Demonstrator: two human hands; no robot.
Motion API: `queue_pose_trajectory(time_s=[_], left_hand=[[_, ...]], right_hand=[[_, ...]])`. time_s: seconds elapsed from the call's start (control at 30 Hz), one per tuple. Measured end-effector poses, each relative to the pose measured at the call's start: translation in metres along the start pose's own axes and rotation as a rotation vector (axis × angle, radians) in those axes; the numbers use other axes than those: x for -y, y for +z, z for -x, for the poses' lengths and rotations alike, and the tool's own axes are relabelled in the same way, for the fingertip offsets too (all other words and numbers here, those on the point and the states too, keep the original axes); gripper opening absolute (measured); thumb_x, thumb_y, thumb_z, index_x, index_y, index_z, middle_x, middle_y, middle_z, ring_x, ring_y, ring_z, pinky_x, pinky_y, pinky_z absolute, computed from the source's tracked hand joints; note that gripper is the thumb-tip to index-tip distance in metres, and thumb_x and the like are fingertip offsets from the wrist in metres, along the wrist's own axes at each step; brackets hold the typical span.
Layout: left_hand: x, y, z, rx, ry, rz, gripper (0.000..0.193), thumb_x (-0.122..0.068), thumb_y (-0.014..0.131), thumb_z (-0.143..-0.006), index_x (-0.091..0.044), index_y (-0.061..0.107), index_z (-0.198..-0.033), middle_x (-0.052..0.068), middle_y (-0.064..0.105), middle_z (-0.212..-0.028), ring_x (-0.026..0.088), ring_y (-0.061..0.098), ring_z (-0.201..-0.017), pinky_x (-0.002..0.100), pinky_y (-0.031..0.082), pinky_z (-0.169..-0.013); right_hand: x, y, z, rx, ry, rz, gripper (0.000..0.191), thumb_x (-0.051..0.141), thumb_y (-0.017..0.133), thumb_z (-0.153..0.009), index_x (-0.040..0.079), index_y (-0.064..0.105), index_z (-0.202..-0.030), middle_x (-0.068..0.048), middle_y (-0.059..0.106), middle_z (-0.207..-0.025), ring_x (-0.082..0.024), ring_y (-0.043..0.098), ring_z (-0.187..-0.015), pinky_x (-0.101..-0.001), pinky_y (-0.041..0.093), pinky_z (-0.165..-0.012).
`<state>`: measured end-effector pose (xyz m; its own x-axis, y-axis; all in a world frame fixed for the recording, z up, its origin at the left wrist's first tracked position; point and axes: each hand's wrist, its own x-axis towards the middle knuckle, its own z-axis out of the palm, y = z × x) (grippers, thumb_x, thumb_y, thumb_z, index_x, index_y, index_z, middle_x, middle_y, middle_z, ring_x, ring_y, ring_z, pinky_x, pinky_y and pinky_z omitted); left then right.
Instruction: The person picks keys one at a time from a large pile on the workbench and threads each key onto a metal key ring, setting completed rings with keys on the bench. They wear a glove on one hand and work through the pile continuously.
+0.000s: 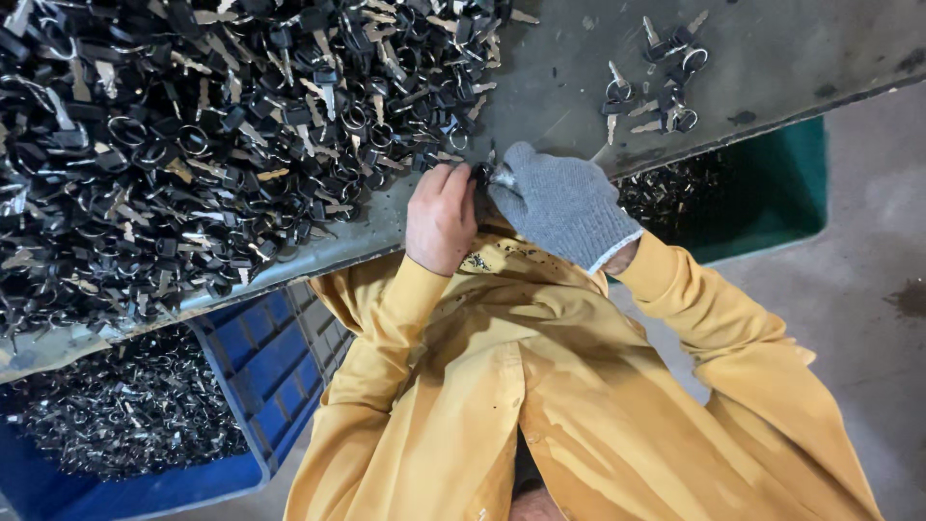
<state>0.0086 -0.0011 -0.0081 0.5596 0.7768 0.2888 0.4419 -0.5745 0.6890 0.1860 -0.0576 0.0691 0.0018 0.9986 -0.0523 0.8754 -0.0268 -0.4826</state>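
Table: grey metal worktop [772,58], scuffed and stained, its near edge running on a slant.
Floor: bare grey concrete [868,280] with dark spots.
Under the left end of the table: blue plastic crate [275,371].
Under the right end of the table: green bin [781,188].
Light: even and soft.
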Motion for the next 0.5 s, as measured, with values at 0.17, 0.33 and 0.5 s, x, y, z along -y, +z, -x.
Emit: queue_pose_trajectory(time_s=[0.17, 0.33, 0.5], left_hand=[[-0.0080, 0.0027, 0.0042, 0.055, 0.021, -0.071, 0.039, 0.005, 0.061, -0.081, 0.010, 0.062, -0.119, 0.022, 0.060, -0.103, 0.041, 0.059, -0.096, 0.047, 0.052, -0.086], [-0.0055, 0.0037, 0.0045, 0.016, 0.024, -0.046, 0.037, 0.006, 0.061, -0.082, 0.007, 0.062, -0.118, 0.020, 0.061, -0.105, 0.040, 0.060, -0.098, 0.046, 0.052, -0.087], [-0.0011, 0.0046, 0.0068, -0.014, 0.008, -0.022, 0.031, 0.004, 0.064, -0.088, 0.005, 0.063, -0.118, 0.020, 0.061, -0.104, 0.040, 0.061, -0.094, 0.046, 0.051, -0.083]], right_hand=[[0.0054, 0.0015, -0.0007, -0.033, 0.001, -0.004, 0.026, 0.030, 0.065, -0.098, 0.005, 0.058, -0.101, -0.018, 0.069, -0.074, -0.040, 0.069, -0.066, -0.0510, 0.052, -0.055], [0.0070, 0.0006, -0.0072, 0.061, 0.046, 0.090, 0.026, 0.031, 0.063, -0.098, 0.005, 0.059, -0.102, -0.019, 0.068, -0.070, -0.041, 0.069, -0.062, -0.0524, 0.052, -0.054], [0.0024, -0.0040, -0.0074, 0.065, 0.075, 0.050, 0.026, 0.031, 0.064, -0.097, 0.006, 0.058, -0.101, -0.019, 0.069, -0.071, -0.042, 0.069, -0.064, -0.0540, 0.052, -0.055]])
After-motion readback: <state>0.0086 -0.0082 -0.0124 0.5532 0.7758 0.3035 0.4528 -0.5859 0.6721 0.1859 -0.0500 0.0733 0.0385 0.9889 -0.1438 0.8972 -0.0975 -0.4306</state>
